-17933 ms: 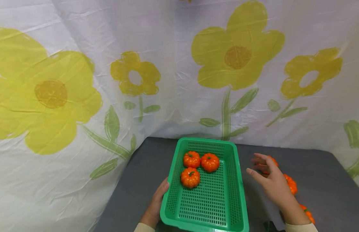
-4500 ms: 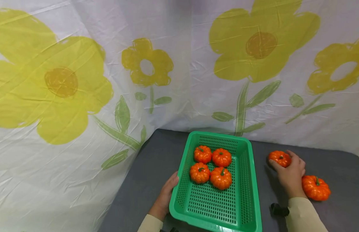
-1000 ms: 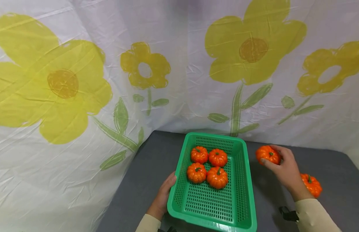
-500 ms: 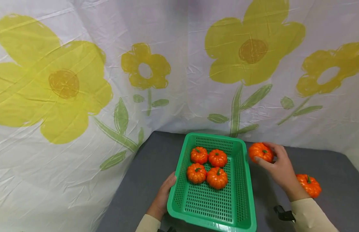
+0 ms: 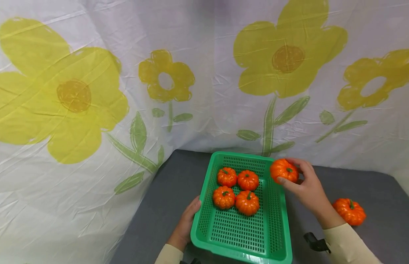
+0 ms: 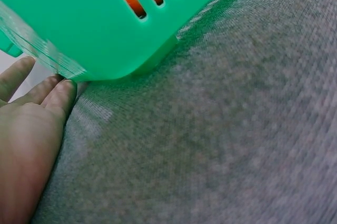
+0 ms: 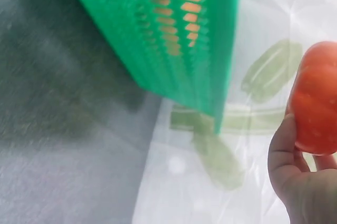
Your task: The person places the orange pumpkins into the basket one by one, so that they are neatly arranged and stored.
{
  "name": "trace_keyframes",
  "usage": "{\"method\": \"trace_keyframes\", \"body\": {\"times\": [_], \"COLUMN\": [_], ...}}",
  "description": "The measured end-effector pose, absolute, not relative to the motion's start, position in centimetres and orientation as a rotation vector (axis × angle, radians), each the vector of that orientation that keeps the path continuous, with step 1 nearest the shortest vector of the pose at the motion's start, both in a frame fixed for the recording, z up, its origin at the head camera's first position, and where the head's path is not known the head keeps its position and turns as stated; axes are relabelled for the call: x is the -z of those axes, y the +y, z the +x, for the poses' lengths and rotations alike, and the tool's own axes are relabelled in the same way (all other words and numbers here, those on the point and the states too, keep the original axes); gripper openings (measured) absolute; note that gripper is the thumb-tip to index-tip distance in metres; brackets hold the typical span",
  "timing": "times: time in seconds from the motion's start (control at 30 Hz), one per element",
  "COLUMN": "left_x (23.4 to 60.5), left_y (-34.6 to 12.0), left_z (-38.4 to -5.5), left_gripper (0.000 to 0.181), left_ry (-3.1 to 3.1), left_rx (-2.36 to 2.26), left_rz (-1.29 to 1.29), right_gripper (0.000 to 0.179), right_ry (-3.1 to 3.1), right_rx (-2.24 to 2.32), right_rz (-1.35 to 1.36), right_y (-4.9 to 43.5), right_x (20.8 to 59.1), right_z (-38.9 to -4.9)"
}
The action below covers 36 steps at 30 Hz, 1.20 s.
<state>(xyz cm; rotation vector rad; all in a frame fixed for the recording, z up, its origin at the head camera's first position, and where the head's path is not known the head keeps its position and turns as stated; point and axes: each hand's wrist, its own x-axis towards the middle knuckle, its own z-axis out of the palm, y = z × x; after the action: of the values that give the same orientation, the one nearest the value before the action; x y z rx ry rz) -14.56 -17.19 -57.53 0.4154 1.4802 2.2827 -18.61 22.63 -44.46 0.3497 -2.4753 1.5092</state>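
Observation:
My left hand (image 5: 185,223) rests against the left side of a green plastic basket (image 5: 221,246), its thumb at the rim. In the left wrist view, its fingers (image 6: 62,93) touch the basket's outer wall near the bottom. Toward the back of the basket sit several small orange pumpkins (image 5: 224,197) with green stems. My right hand (image 5: 310,190) holds another pumpkin (image 5: 283,171) between thumb and fingers, over the basket's back right rim. In the right wrist view, the held pumpkin (image 7: 318,103) is at the right edge, partly cut off.
One more pumpkin (image 5: 349,211) lies on the dark grey table (image 5: 382,242), right of my right forearm. A white curtain (image 5: 204,128) printed with yellow flowers hangs behind the table. A black strap mount (image 5: 316,242) sits at my right wrist.
Over the last second my right hand has carried its pumpkin leftward from beside the basket to over its rim. Since the oldest frame, one more pumpkin is inside. The left hand keeps its place.

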Motion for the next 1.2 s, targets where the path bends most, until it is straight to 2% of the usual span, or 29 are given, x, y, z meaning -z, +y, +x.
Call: {"method": "trace_keyframes", "body": {"times": [1.2], "left_x": [57.4], "left_y": [-17.2], "left_z": [-14.3], "left_gripper": [0.068], "left_ry": [1.525], "left_rx": [-2.283], "left_rz": [0.358], "right_gripper": [0.059], "right_ry": [-2.450], "right_rx": [-1.650], "right_rz": [0.680], "right_y": [16.0], "right_x": [42.7], "right_z": [-18.0]}}
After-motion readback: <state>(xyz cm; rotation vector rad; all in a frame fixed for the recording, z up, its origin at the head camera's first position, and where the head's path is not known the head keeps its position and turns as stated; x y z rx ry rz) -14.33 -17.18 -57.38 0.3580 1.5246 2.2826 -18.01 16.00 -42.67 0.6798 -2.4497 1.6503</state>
